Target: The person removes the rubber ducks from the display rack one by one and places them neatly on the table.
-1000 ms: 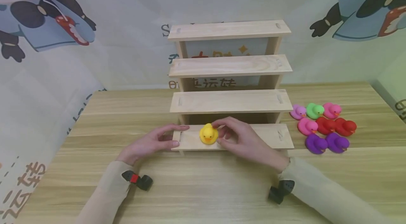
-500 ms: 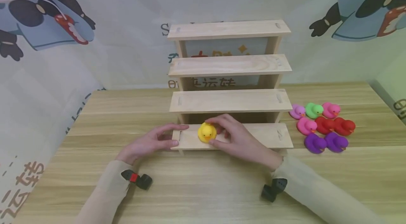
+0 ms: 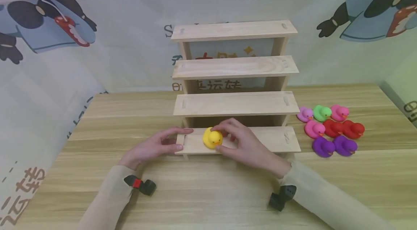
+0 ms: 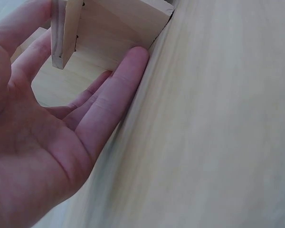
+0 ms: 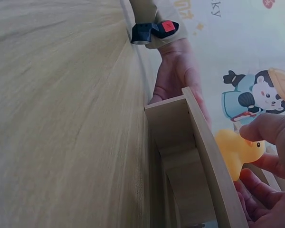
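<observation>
A yellow rubber duck (image 3: 211, 138) sits on the lowest step of a pale wooden stepped rack (image 3: 236, 103), left of the step's middle. My right hand (image 3: 242, 145) pinches the duck from its right side. In the right wrist view, the thumb and fingers of the right hand (image 5: 273, 166) are around the duck (image 5: 237, 149). My left hand (image 3: 154, 146) rests at the left end of the lowest step, its fingers fairly straight. In the left wrist view, the fingers of the left hand (image 4: 109, 99) touch the rack's side panel (image 4: 118, 28) beneath the board.
Several small rubber ducks stand on the wooden table (image 3: 202, 193) right of the rack: a green duck (image 3: 321, 113), red ducks (image 3: 353, 129), purple ducks (image 3: 346, 146) and pink ones (image 3: 315, 129). Behind the table hangs a printed cloth (image 3: 137, 23) with cartoon figures.
My right hand has shifted slightly left and closed further around the duck. The duck has moved a little left and now faces more to the right. The left hand stays put.
</observation>
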